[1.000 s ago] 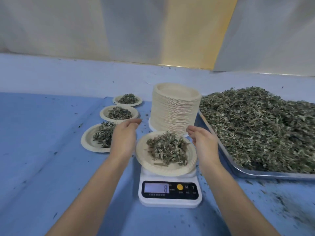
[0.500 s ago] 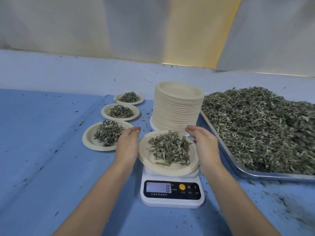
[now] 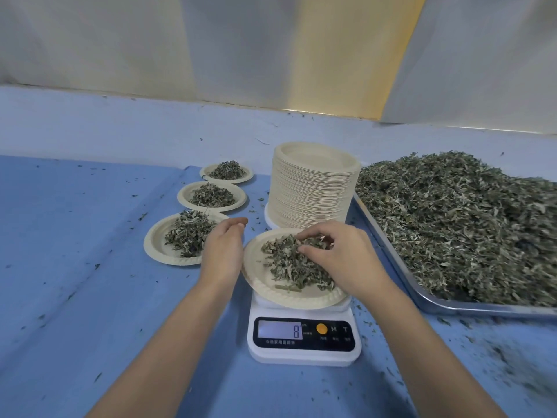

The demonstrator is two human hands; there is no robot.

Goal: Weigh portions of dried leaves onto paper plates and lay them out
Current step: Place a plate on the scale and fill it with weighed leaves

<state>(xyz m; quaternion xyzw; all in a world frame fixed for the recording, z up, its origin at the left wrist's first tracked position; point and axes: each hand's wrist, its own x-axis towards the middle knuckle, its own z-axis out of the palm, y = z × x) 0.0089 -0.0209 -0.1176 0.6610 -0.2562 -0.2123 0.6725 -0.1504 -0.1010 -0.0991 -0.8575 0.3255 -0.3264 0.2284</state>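
Note:
A paper plate [image 3: 271,294] with a heap of dried leaves [image 3: 286,267] sits on a white kitchen scale [image 3: 301,354] whose display reads 8. My right hand [image 3: 346,257] reaches over the plate from the right, its fingers and thumb curled into the top of the heap and pinching leaves. My left hand [image 3: 224,248] lies with relaxed fingers against the plate's left rim. Three filled plates lie in a row to the left: a near one [image 3: 156,245], a middle one [image 3: 185,196] and a far one [image 3: 206,173].
A tall stack of empty paper plates [image 3: 313,188] stands just behind the scale. A metal tray [image 3: 437,306] piled with loose dried leaves [image 3: 458,218] fills the right side. Leaf crumbs dot the blue table cover [image 3: 75,267]. A wall runs along the back.
My right hand has moved from the plate's right rim onto the leaf heap and curled its fingers into it. My left hand stays by the left rim. The display still reads 8.

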